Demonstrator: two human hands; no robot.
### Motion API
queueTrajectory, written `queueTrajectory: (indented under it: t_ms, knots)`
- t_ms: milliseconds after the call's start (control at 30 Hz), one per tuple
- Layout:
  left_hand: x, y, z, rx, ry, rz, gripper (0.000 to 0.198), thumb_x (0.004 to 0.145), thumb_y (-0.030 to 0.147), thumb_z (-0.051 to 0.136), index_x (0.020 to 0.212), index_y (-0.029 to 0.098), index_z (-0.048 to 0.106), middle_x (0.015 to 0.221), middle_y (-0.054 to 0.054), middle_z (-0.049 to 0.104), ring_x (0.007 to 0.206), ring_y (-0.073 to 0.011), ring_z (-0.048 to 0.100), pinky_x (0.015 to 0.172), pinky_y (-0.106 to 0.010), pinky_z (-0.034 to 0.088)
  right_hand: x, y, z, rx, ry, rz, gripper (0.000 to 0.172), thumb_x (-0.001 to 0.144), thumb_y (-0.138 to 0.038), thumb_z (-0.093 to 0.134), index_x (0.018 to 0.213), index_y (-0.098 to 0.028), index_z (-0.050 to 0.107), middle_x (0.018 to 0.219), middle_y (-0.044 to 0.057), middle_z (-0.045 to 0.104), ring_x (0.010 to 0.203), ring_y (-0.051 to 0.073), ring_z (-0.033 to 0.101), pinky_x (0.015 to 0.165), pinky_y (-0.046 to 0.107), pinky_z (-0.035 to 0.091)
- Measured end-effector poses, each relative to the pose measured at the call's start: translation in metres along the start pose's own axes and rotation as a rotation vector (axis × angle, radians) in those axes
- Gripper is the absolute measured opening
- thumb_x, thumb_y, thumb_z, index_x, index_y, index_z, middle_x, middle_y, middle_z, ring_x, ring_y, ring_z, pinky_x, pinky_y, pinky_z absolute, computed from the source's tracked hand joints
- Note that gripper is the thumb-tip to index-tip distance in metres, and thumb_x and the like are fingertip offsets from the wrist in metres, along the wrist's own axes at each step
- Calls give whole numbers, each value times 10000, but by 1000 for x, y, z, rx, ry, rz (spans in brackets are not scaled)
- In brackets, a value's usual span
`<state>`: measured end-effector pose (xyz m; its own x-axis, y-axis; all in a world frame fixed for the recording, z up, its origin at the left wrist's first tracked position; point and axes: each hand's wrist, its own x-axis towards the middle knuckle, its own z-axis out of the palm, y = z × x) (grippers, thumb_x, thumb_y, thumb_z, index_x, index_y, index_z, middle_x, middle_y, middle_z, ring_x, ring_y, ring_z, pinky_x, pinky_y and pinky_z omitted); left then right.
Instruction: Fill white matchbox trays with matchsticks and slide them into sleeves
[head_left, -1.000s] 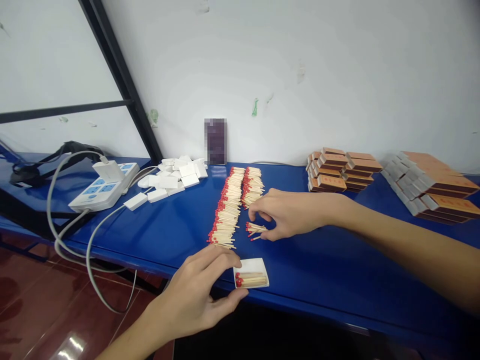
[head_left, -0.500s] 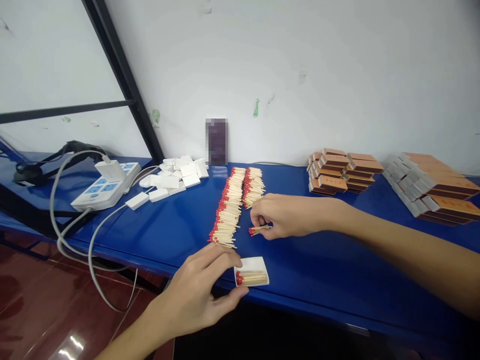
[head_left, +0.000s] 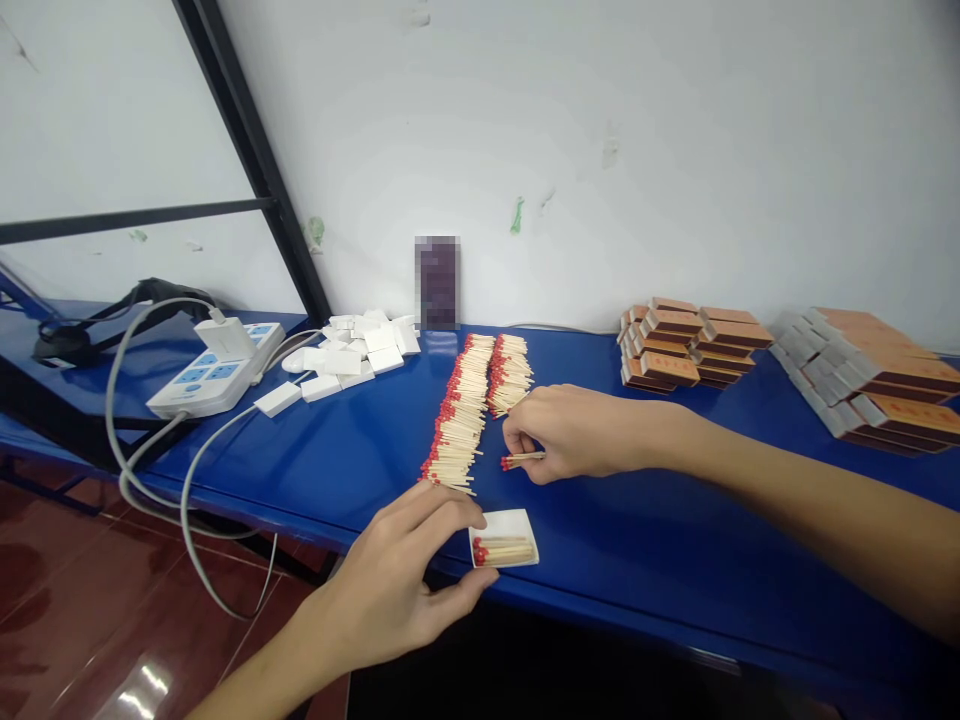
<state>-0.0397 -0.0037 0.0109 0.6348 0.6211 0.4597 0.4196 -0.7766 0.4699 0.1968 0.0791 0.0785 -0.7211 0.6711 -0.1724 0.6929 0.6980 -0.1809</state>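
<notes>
My right hand (head_left: 574, 432) pinches a small bunch of red-tipped matches (head_left: 516, 460) just above the blue table (head_left: 675, 540). My left hand (head_left: 397, 585) grips the left side of a small white tray (head_left: 504, 550) at the table's front edge; a few matches lie in it. Two long rows of matches (head_left: 463, 410) lie on the table just left of and behind my right hand.
A pile of white trays (head_left: 352, 350) lies at the back left beside a power strip (head_left: 217, 368) with grey cables. Stacks of orange matchbox sleeves (head_left: 686, 345) and a larger stack (head_left: 874, 385) stand at the back right. A dark blurred object (head_left: 437, 282) leans on the wall.
My right hand has gathered the loose matches into a tight pinch and lifted them slightly. My left hand stays on the white tray.
</notes>
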Motion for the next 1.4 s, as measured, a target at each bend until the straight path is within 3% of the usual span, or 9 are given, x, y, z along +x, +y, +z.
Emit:
queueTrajectory:
  t_ms: [433,767,967,1167,1400]
  knots:
    - [-2,0,1,19,26,-94,267,894,228,656,1133,224,537,1033,-32,649,853,-155,604,757,-265,497,2,0,2,55,19,-71,100,717,-204,595,637,-182,539,583,-38,523,544,104,399,552,274,232]
    - [-2,-1,4,9,74,-182,326,857,264,694,1115,245,496,683,78,465,566,-99,450,526,-208,371,-11,-41,-1,195,52,-142,61,711,-195,645,696,-189,587,662,-15,612,657,135,495,556,259,284]
    - [0,-1,2,-11,56,-170,338,834,267,722,1111,252,528,756,62,552,600,-102,481,576,-215,419,-10,-49,11,126,54,-174,122,769,-192,625,657,-171,580,638,-4,584,620,129,472,554,281,276]
    - [2,2,-2,-53,31,-114,207,868,233,692,1047,231,588,872,21,642,704,-119,567,682,-238,495,-15,-46,7,176,0,-231,196,889,-221,576,733,-168,683,699,6,645,603,113,510,555,280,299]
    - [3,0,2,-47,44,-53,189,867,214,683,1056,205,666,1050,-50,687,942,-180,665,860,-303,550,-19,-43,3,160,29,-188,205,898,-236,556,795,-188,727,727,35,661,646,146,536,574,277,324]
